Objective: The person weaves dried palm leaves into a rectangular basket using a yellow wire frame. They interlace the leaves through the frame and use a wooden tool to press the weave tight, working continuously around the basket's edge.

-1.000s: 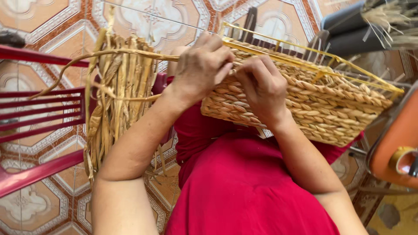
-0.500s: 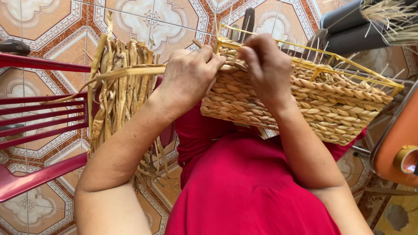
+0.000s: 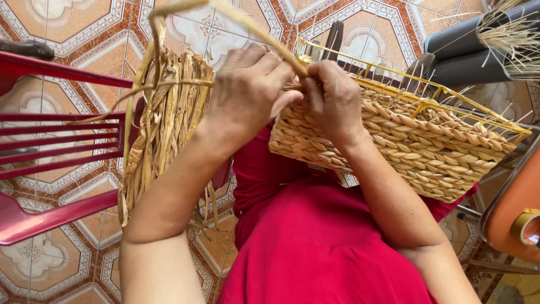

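Observation:
A woven straw basket (image 3: 427,146) on a yellow wire frame rests on my lap, over red cloth. My left hand (image 3: 247,90) and my right hand (image 3: 332,98) meet at the basket's near left corner. Both pinch one long pale straw strand (image 3: 242,17) that arcs up and to the left from between the fingers. A bundle of dried straw strands (image 3: 169,124) hangs just left of my left forearm, draped beside the lap.
A red plastic chair (image 3: 56,141) stands at the left on the patterned tile floor (image 3: 73,22). An orange object (image 3: 514,208) sits at the right edge. Dark rolls with loose straw (image 3: 506,34) lie at the top right.
Both hands have shifted from the basket's rim to its near left corner and closed together. The straw strand now rises higher, arcing over the left hand.

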Demonstrator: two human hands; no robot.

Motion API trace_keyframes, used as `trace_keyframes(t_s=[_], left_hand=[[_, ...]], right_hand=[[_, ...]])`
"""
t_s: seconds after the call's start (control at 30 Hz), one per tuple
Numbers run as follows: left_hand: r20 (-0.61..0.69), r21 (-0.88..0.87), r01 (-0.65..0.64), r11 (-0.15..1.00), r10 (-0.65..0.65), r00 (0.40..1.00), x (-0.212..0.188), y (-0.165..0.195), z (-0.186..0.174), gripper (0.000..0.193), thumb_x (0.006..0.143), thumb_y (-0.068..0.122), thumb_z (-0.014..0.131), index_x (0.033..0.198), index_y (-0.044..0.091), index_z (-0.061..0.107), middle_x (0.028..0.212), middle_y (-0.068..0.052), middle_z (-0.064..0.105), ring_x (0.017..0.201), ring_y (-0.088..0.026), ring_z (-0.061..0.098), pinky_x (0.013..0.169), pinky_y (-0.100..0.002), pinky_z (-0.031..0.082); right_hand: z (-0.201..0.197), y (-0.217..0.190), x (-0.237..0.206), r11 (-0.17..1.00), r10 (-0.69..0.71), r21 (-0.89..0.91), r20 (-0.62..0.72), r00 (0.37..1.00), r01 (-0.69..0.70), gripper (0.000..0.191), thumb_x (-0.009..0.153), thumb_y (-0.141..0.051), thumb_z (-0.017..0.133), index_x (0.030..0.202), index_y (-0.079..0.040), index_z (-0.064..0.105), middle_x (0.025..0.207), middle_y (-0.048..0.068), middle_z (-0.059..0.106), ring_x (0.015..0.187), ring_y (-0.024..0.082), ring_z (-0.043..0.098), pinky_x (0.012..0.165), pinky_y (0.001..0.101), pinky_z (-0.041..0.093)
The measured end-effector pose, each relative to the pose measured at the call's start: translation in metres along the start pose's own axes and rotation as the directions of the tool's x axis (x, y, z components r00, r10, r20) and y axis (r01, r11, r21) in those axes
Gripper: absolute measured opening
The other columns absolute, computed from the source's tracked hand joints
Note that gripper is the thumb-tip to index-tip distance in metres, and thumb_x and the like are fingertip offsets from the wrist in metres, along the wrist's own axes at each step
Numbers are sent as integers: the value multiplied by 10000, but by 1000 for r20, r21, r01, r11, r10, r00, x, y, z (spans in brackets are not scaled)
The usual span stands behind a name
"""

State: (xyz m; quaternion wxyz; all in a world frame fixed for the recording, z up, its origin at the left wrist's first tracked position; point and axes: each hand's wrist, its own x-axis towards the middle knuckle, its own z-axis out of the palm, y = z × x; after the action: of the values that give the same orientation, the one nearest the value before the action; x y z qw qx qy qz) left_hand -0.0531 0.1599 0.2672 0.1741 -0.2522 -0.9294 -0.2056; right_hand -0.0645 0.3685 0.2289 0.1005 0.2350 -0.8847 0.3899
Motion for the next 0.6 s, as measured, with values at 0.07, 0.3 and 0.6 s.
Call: trace_keyframes(t_s=[0.07,0.3,0.6], left_hand=[[33,-14,44,999,-44,998,-6,3,25,439,776,315,870,1082,52,696,1035,-82,710,984,-218,655,832,-386,552],[37,-232,300,925,-300,953,-47,15,33,198,940,189,781,1034,44,684,983,-110,679,906,-272,674,796,-403,577],[287,-921,367,131,-408,867,-80,-33,65,301,1013,140,655,1292,51,723,1160,-73,790,1073,-146,734,974,-320,590]], right_hand=[[4,-4,-3,999,48,10,-9,999,-48,115,1027,-1,726,1071,-31,624,860,96,676,740,229,678,669,361,535],[20,-30,-6,997,76,22,-97,992,-75,110,1052,17,699,1139,-24,647,929,104,711,819,254,730,727,369,564],[42,-79,-45,947,-133,-270,155,979,172,260,1076,14,590,1330,21,646,1274,181,619,1143,347,660,929,431,561]])
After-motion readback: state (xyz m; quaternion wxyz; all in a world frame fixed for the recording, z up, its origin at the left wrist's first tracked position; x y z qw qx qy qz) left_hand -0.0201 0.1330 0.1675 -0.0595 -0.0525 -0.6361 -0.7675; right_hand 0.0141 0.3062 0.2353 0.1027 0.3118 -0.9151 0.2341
